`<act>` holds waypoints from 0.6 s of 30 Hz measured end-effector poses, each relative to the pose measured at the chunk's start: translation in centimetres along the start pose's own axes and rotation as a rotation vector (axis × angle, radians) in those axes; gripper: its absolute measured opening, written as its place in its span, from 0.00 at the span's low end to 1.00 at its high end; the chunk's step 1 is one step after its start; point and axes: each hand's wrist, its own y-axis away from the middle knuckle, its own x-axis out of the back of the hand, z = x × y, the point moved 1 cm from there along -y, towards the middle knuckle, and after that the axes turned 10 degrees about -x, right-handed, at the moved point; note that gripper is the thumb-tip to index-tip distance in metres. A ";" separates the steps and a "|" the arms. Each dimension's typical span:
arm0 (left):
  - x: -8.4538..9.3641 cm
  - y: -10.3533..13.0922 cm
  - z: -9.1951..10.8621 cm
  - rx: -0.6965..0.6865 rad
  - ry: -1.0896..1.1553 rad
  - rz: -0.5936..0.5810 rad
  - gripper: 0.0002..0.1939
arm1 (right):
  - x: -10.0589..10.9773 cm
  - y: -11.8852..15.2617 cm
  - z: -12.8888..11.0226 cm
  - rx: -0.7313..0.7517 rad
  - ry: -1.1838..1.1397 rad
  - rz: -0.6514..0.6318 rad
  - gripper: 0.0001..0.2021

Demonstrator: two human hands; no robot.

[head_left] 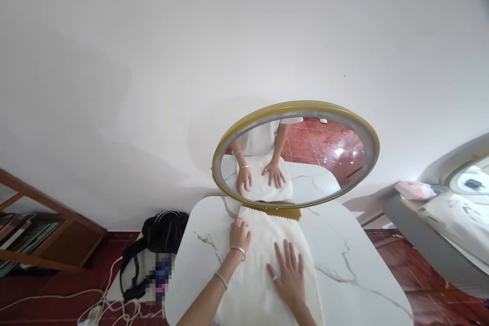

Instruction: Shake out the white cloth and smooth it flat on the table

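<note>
White wall point(244, 35) fills most of the view, then red tiled floor point(64, 290) at both sides. Next down, the desk point(344, 244): pale, grey-veined, rounded corners. Oval gold-rimmed mirror point(296, 155) at its far side, reflecting both arms and the cloth. Open wooden shelf point(72, 247) far left; white cloth point(252, 275) lies on the desk, left of its middle, in front of the mirror. Whether its far edge touches the mirror's base, can't tell. Progress, as judged from the lay of it: spreading looks mostly done, single sheet, no fold visible; left over are faint ripples in the surface. Near end runs out of frame, so its state there is unclear. Long axis appears to go near to far, from the wearer toward the mirror, roughly in line with the desk's depth; scalloped far edge points at the mirror, right-hand edge angles in a bit as it goes away. Black bag point(166, 232) sits low at left, apart from the cloth. Right hand point(288, 270) is laid palm down on the cloth's right half, fingers spread, gripping nothing. Left hand point(240, 234) is at the far left part of the cloth, fingers bent down onto it; can't tell if it pinches fabric or just presses. Smallest bits: two bracelets point(238, 252) on the left arm, one at the wrist, one higher up, and a ring point(274, 278) on the right hand.
</note>
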 end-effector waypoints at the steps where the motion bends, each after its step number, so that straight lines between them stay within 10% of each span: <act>1: 0.4 -1.2 -0.4 0.038 0.005 -0.002 0.10 | 0.0 0.3 -0.2 -0.005 -0.002 -0.005 0.37; 18: 4.2 -6.1 -2.5 0.425 0.333 -0.178 0.18 | -0.2 1.0 -1.1 -0.019 -0.018 -0.106 0.31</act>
